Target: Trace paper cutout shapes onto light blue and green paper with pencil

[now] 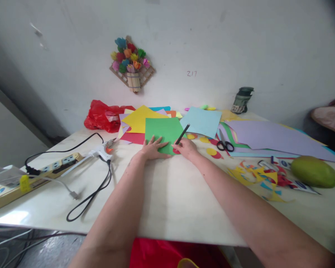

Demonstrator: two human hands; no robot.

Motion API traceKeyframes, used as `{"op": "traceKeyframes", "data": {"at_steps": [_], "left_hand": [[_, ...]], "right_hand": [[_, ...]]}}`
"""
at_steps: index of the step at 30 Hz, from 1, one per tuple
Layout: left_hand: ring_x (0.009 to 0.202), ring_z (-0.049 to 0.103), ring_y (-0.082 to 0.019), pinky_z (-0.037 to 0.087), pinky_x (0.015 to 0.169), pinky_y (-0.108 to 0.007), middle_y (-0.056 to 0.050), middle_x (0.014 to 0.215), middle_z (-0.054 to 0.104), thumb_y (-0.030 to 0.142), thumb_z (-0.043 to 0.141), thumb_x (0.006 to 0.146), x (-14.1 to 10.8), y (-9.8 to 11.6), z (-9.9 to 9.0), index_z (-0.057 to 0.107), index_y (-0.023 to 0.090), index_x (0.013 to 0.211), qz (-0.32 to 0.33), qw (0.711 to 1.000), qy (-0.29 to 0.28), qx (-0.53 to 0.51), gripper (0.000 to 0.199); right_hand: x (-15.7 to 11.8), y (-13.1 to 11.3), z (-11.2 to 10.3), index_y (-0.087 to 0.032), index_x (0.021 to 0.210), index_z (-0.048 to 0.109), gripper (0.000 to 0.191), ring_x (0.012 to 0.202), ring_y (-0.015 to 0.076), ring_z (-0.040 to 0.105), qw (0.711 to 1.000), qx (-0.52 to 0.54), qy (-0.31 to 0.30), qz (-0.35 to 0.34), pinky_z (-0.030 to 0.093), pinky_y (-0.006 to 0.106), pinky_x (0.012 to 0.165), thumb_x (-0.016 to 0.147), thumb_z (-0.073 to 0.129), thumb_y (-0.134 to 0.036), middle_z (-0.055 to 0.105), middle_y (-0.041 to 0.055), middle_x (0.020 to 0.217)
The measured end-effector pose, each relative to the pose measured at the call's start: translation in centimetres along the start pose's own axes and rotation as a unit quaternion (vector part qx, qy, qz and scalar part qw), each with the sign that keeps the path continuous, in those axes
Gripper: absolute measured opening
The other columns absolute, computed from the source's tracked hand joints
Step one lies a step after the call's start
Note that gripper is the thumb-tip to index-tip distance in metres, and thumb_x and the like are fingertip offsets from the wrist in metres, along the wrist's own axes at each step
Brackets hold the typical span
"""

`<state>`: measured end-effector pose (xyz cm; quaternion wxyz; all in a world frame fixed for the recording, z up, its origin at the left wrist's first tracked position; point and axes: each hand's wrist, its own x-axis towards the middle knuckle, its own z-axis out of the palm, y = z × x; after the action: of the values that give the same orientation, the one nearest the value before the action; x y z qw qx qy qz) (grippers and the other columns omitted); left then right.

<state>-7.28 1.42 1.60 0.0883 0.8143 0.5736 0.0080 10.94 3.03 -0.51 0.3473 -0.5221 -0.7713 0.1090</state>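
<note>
A green sheet of paper [163,130] lies flat on the table in front of me. My left hand [155,149] rests on its lower left part, fingers spread and pressing down. In my right hand [186,148] is a black pencil [182,134], tilted up to the right, its lower end over the sheet's lower right corner. A small red paper piece [176,151] shows at that corner, partly under my right hand. Yellow and red paper circles [212,152] lie just right of that hand.
Scissors [225,145] and a lilac paper stack [268,134] lie right. Nearby are paper scraps [251,175], glue tubes [304,186] and a green mango-like fruit [314,171]. A glue gun [100,150] and power strip [58,163] occupy the left. Behind are a red bag [103,117] and bottle [242,100].
</note>
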Motion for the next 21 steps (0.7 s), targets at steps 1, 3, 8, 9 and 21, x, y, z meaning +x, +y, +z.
{"op": "traceKeyframes", "data": {"at_steps": [1, 3, 8, 9, 21], "left_hand": [[0.121, -0.010, -0.029, -0.002, 0.092, -0.055, 0.008, 0.136, 0.003, 0.074, 0.035, 0.055, -0.02, 0.02, -0.02, 0.019, 0.043, 0.124, 0.000, 1.000, 0.000, 0.000, 0.078], [0.121, -0.010, -0.029, -0.002, 0.092, -0.054, 0.009, 0.136, 0.003, 0.074, 0.035, 0.056, -0.05, 0.08, -0.05, 0.019, 0.043, 0.124, -0.002, 1.000, 0.000, 0.001, 0.077], [0.121, -0.010, -0.029, -0.002, 0.093, -0.054, 0.009, 0.136, 0.003, 0.073, 0.036, 0.056, -0.09, 0.23, -0.12, 0.019, 0.042, 0.125, -0.005, 1.000, -0.002, 0.003, 0.077], [0.121, -0.010, -0.029, -0.002, 0.093, -0.054, 0.009, 0.136, 0.003, 0.073, 0.036, 0.056, -0.09, 0.24, -0.14, 0.019, 0.042, 0.125, -0.005, 1.000, -0.002, 0.003, 0.077], [0.121, -0.009, -0.029, -0.002, 0.092, -0.055, 0.008, 0.136, 0.004, 0.074, 0.036, 0.055, -0.02, 0.10, -0.06, 0.019, 0.044, 0.124, 0.000, 1.000, 0.000, -0.002, 0.077]], "right_hand": [[0.00, -0.03, -0.03, -0.022, 0.071, 0.060, 0.025, 0.062, 0.0091, 0.052, 1.000, 0.002, -0.001, 0.002, 0.034, 0.020, 0.052, 0.067, 0.050, -0.045, 0.061, -0.0010, 0.082], [-0.01, -0.07, -0.06, -0.022, 0.071, 0.061, 0.025, 0.062, 0.0093, 0.052, 1.000, 0.003, -0.004, 0.004, 0.035, 0.020, 0.052, 0.067, 0.050, -0.044, 0.061, -0.0007, 0.082], [-0.02, 0.00, 0.01, -0.021, 0.071, 0.061, 0.026, 0.063, 0.0096, 0.053, 1.000, 0.007, -0.002, -0.002, 0.035, 0.020, 0.052, 0.067, 0.051, -0.045, 0.061, -0.0006, 0.081], [-0.02, 0.04, 0.04, -0.021, 0.071, 0.061, 0.026, 0.062, 0.0096, 0.053, 1.000, 0.009, -0.002, -0.003, 0.035, 0.020, 0.052, 0.067, 0.050, -0.045, 0.061, -0.0006, 0.080], [-0.12, 0.02, -0.05, -0.021, 0.071, 0.060, 0.026, 0.062, 0.0097, 0.053, 1.000, 0.022, -0.010, -0.001, 0.035, 0.019, 0.050, 0.066, 0.051, -0.045, 0.062, -0.0005, 0.077]]}}
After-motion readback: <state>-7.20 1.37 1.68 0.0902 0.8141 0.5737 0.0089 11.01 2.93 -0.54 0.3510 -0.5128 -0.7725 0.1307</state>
